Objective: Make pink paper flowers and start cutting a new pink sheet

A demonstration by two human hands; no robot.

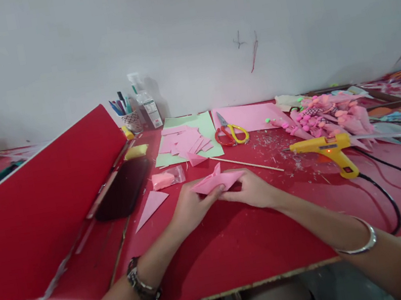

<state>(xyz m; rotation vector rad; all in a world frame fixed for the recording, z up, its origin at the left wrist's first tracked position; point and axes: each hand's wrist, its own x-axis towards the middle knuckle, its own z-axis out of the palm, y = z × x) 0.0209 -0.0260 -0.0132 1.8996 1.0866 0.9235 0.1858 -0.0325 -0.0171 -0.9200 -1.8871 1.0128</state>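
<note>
A folded pink paper piece (pixel 211 182), with a small pointed flap standing up at its middle, is held above the red table. My left hand (pixel 193 203) is closed on its left end, thumb across the near side. On the other end, my right hand (pixel 250 190) grips it with the thumb along the bottom edge. Just left of my left hand lies a flat pink paper triangle (pixel 152 208). A small bag of pinkish clay-like material (pixel 166 177) rests behind it. Beyond my hands lie a thin wooden stick (pixel 251 163) and a folded pink paper (pixel 196 159).
Pink paper pieces (pixel 185 139) cover a green sheet (pixel 163 157). Scissors (pixel 231 132) lie beside them. A yellow glue gun (pixel 325 145) with a cord stands right, near pink paper crafts (pixel 332 112). At left are a dark phone-like slab (pixel 122 189) and a raised red board (pixel 52 205).
</note>
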